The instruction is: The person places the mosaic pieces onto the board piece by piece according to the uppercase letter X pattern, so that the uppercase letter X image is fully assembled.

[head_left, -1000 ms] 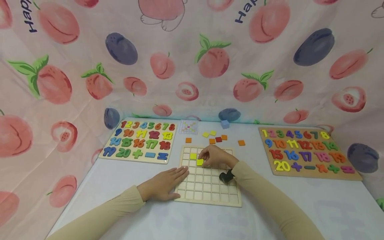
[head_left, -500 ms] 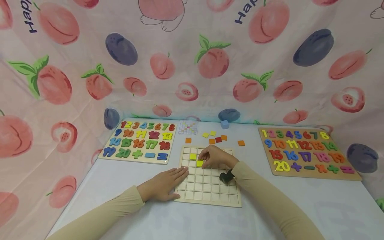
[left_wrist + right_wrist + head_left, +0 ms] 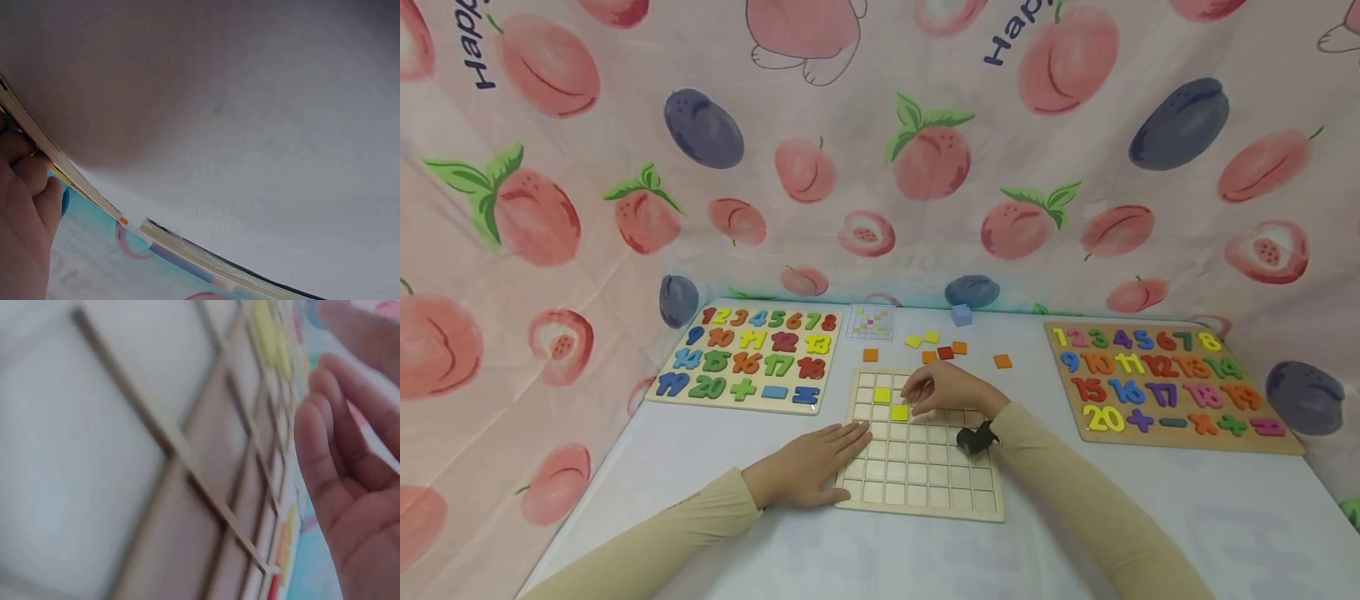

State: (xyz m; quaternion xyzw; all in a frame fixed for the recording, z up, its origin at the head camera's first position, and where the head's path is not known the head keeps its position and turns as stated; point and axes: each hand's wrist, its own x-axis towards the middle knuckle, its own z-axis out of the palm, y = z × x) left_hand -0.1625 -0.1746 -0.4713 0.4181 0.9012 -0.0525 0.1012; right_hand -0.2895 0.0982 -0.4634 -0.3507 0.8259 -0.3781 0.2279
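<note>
On the white table, a brown number board and a paler number board are flanking a wooden grid board. The person's left hand is resting flat, fingers straight, across its left edge, while the right hand is hovering over its squares, fingers loosely bent and holding nothing. Beyond, a pattern card and a blue cube are sitting near loose yellow tiles, orange tiles and a red tile, and two set yellow tiles are occupying diagonal squares, the nearer just beside the right fingertips.
</note>
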